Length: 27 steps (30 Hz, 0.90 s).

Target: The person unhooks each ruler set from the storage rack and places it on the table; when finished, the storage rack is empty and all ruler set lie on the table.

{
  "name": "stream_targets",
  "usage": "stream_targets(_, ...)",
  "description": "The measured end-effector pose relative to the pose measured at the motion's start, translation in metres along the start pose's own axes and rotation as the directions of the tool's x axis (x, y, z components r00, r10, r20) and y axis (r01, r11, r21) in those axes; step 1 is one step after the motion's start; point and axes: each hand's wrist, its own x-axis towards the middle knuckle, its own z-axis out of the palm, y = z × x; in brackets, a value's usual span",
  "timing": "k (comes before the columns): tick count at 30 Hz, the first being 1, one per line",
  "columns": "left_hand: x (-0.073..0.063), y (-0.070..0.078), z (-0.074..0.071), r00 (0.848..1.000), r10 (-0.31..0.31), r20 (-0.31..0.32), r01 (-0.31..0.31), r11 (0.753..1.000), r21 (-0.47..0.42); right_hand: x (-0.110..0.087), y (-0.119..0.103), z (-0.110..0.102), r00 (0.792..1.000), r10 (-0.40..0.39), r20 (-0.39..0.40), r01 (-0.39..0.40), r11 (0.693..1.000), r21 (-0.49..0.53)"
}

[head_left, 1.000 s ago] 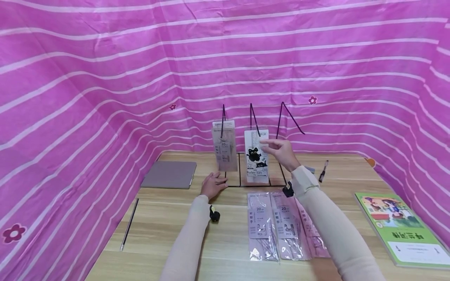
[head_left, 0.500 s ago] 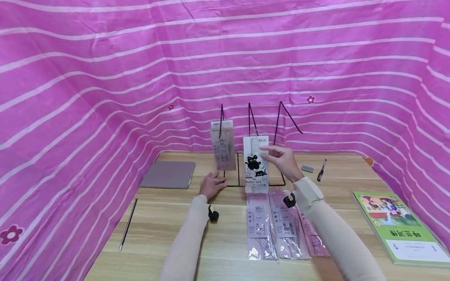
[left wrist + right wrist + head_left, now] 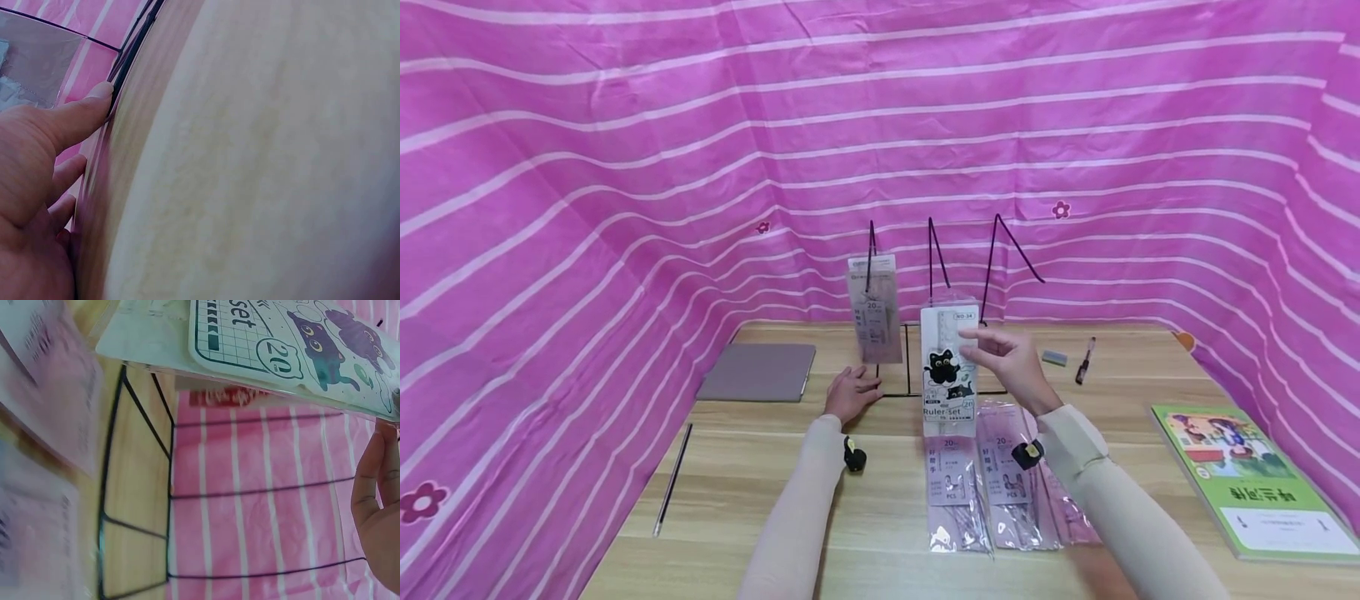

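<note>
My right hand [image 3: 1017, 365] pinches the right edge of a ruler set [image 3: 949, 367], a clear packet with black cats on its white card. The packet hangs upright, its top just below the tip of the middle hook [image 3: 938, 250] in the head view. In the right wrist view, thumb and finger meet at the packet's edge. My left hand [image 3: 850, 395] rests on the table at the front left corner of the black wire rack [image 3: 908, 358], thumb against the wire [image 3: 119, 81]. Other ruler packets [image 3: 874, 317] hang from the rack's left hook.
Pinkish ruler packets [image 3: 951, 500] lie in a row before the rack, one partly under my right sleeve. A grey flat case [image 3: 758, 372] and a dark thin stick [image 3: 673, 479] lie left. On the right are an eraser [image 3: 1054, 357], a pen [image 3: 1086, 361] and a green book [image 3: 1255, 483].
My right hand has drawn the cat ruler set forward and down, from hanging at the middle hook to in front of its tip. The left hand stays by the rack's corner.
</note>
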Motion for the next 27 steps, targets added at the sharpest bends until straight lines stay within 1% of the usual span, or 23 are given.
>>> stream_targets(4,0.000,0.000,-0.001,1.000,-0.005,0.009,0.005,1.000,-0.004,-0.014,0.002,0.010,0.994,0.105,0.029,-0.107,0.990,0.094)
stream_targets(6,0.001,0.001,-0.002,1.000,-0.012,0.018,0.012,1.000,-0.004,-0.019,0.006,0.017,0.982,0.182,0.043,-0.186,0.972,0.142)
stream_targets(8,0.001,0.001,-0.003,0.999,-0.021,0.026,0.021,1.000,-0.004,-0.024,0.010,0.025,0.963,0.263,0.055,-0.269,0.947,0.178)
stream_targets(10,0.002,0.001,-0.003,0.999,-0.024,0.029,0.025,1.000,-0.007,-0.027,0.015,0.033,0.936,0.348,0.057,-0.352,0.920,0.171)
stream_targets(12,0.003,0.000,-0.003,0.999,-0.023,0.026,0.023,1.000,-0.003,-0.030,0.018,0.042,0.900,0.433,0.052,-0.436,0.888,0.148)
stream_targets(14,0.003,0.000,-0.003,0.999,-0.021,0.023,0.022,1.000,-0.003,-0.032,0.023,0.051,0.864,0.502,0.041,-0.504,0.858,0.103)
stream_targets(16,0.002,0.001,-0.004,1.000,-0.020,0.021,0.020,1.000,0.001,-0.035,0.029,0.060,0.830,0.557,0.030,-0.558,0.827,0.069)
stream_targets(18,0.002,0.002,-0.004,1.000,-0.020,0.021,0.020,1.000,0.006,-0.039,0.036,0.068,0.810,0.586,0.028,-0.587,0.809,0.035)
stream_targets(20,0.001,0.002,-0.004,1.000,-0.016,0.017,0.016,1.000,0.009,-0.042,0.041,0.076,0.797,0.603,0.030,-0.604,0.797,0.017)
stream_targets(21,0.001,0.001,-0.004,1.000,-0.016,0.016,0.015,1.000,0.010,-0.044,0.044,0.080,0.801,0.597,0.032,-0.597,0.802,-0.012)
stream_targets(25,0.002,0.000,-0.001,1.000,-0.013,0.016,0.013,1.000,0.007,-0.047,0.049,0.094,0.802,0.597,0.037,-0.593,0.802,-0.069)
stream_targets(27,0.003,-0.001,0.000,1.000,-0.016,0.019,0.016,1.000,0.005,-0.048,0.050,0.100,0.806,0.591,0.038,-0.585,0.805,-0.104)
